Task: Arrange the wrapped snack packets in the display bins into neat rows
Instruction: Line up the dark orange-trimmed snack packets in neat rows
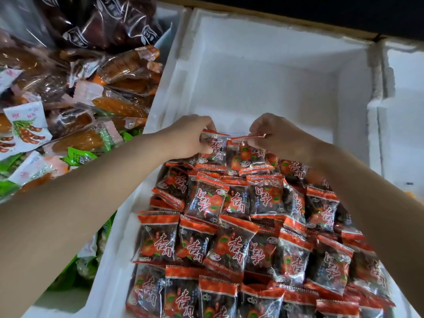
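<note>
Marked 杏肉 on red packets (231,246) at foam bin's (263,72) near edge. Pinching far packets (214,150), one each, with left hand (190,136), right hand (280,138).

Red-black snack packets (231,244), seemingly rowed

One head-worn wide-angle camera looks forward and steeply down, close above the white foam display bin (263,40), facing its far wall.

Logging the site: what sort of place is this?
Probably a shop's bulk-snack display: a white foam bin part-filled with rows of red snack packets, beside a heap of assorted wrapped snacks.
</note>
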A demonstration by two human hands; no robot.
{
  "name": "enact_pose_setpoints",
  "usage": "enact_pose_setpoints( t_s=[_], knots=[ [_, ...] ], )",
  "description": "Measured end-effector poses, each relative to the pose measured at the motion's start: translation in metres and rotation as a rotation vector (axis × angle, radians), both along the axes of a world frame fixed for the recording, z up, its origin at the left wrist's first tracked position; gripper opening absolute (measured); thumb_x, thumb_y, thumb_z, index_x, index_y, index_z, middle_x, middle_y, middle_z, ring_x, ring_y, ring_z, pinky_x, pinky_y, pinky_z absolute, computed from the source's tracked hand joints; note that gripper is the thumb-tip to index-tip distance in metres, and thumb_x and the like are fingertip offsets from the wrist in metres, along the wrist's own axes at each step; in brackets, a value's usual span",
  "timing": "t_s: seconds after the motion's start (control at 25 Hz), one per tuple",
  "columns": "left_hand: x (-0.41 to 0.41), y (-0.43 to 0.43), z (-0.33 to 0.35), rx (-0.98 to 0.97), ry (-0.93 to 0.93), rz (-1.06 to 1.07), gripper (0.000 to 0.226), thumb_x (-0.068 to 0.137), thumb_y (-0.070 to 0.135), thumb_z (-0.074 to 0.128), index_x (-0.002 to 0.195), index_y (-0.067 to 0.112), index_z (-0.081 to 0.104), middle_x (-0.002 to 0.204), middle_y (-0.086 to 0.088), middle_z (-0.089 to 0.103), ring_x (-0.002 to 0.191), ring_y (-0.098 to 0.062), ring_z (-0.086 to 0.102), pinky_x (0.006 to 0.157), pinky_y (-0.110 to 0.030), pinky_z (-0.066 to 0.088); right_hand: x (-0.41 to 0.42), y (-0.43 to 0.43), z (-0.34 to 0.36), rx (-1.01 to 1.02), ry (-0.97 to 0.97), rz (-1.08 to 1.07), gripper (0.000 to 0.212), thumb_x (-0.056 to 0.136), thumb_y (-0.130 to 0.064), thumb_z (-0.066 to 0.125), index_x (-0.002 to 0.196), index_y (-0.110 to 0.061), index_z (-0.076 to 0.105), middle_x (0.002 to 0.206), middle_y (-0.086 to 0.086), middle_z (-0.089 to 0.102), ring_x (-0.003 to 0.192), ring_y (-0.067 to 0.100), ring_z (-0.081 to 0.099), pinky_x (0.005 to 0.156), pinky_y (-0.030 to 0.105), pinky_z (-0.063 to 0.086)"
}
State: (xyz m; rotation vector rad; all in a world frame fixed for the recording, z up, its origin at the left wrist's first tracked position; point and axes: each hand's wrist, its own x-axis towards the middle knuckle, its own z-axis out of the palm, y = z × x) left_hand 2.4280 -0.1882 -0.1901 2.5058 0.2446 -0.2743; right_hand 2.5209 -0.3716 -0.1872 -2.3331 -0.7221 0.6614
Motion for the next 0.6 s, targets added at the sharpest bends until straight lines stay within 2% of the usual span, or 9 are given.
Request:
enact_pose_setpoints(
  t_s=[0.04,0.12,0.24,0.36,0.48,0.6],
  knots=[
    [0.001,-0.001,0.000,0.065,0.020,-0.037,0.039,0.089,0.018,0.065,0.126,0.015,0.053,0.108,-0.002,0.049,0.101,-0.021,0.052,0.079,-0.024,0.035,0.000,-0.001,-0.002,0.016,0.010,-0.016,0.015,0.089,-0.022,0.062,0.087,-0.027,0.049,0.104,-0.003,0.060,0.089,0.011,0.057,0.063,0.017,0.039],
    [0.004,-0.001,-0.002,0.127,0.072,-0.104,0.041,0.094,0.020,0.059,0.133,0.014,0.050,0.104,-0.003,0.040,0.112,-0.027,0.050,0.085,-0.025,0.033,0.001,-0.002,-0.002,0.005,-0.003,-0.018,0.011,0.089,-0.020,0.062,0.092,-0.022,0.051,0.105,-0.003,0.060,0.092,0.012,0.057,0.066,0.017,0.040],
    [0.004,0.002,-0.005,0.156,0.104,-0.152,0.037,0.098,0.020,0.049,0.135,0.016,0.050,0.098,-0.002,0.038,0.114,-0.029,0.047,0.090,-0.030,0.034,0.001,-0.002,0.001,-0.024,-0.002,0.007,0.012,0.091,-0.018,0.059,0.101,-0.019,0.054,0.104,-0.007,0.057,0.097,0.011,0.055,0.071,0.014,0.042],
    [-0.001,0.002,-0.010,0.179,0.016,-0.111,0.038,0.099,0.021,0.047,0.137,0.021,0.048,0.105,-0.004,0.041,0.120,-0.026,0.038,0.100,-0.036,0.031,-0.001,-0.001,-0.002,0.008,-0.030,-0.018,0.009,0.091,-0.016,0.059,0.097,-0.022,0.055,0.103,-0.007,0.058,0.092,0.008,0.055,0.074,0.017,0.040],
    [-0.011,0.000,-0.010,0.170,-0.135,-0.081,0.039,0.098,0.022,0.049,0.137,0.020,0.049,0.124,-0.005,0.046,0.123,-0.022,0.036,0.105,-0.037,0.031,-0.006,-0.004,-0.005,0.097,-0.064,-0.083,0.011,0.090,-0.015,0.061,0.091,-0.025,0.056,0.097,-0.010,0.061,0.078,-0.001,0.054,0.068,0.013,0.039],
    [-0.036,-0.008,0.000,0.069,-0.340,-0.099,0.027,0.096,0.025,0.050,0.122,0.023,0.058,0.113,0.006,0.052,0.112,-0.013,0.044,0.101,-0.035,0.037,-0.016,-0.008,-0.001,0.185,-0.069,-0.140,0.014,0.090,-0.012,0.059,0.098,-0.023,0.055,0.090,-0.015,0.058,0.073,-0.001,0.054,0.066,0.013,0.043]
  ],
)
